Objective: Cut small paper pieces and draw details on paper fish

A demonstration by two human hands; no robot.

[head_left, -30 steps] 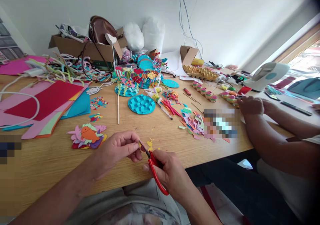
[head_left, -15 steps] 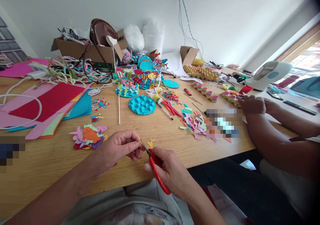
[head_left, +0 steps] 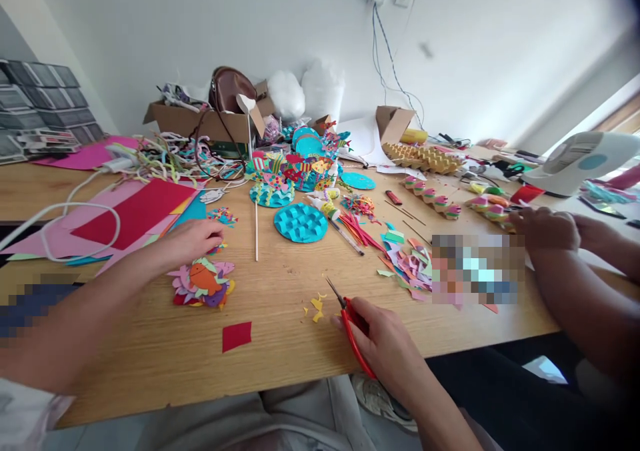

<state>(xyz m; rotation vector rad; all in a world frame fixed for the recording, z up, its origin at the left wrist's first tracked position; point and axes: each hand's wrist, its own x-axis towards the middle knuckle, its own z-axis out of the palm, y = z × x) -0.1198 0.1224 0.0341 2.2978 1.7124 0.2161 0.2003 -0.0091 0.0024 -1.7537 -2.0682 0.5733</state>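
Observation:
My right hand [head_left: 387,341] grips a pair of red-handled scissors [head_left: 356,344], their thin blades pointing away over the wood, nearly together. Just beyond the blades lie yellow paper scraps [head_left: 317,307]. Stretched to the left, my left hand [head_left: 197,241] has its fingers closed over a little pile of small coloured paper bits [head_left: 218,248]; its fingertips are partly hidden, so anything in them is unclear. Below it sits a heap of paper fish [head_left: 204,279], an orange one on top. A red paper piece [head_left: 237,337] lies nearer the front edge.
Behind are a blue scalloped paper disc [head_left: 300,223], a decorated fish craft [head_left: 295,174] and a white stick [head_left: 257,231]. Coloured sheets [head_left: 135,214] and a white cable lie left. Paper offcuts [head_left: 407,264] and another person's hands [head_left: 547,227] are on the right.
My left hand has moved from the scissor tips leftward to the small paper bits. The scissors stay in my right hand. The red paper piece now shows fully, and the view has shifted.

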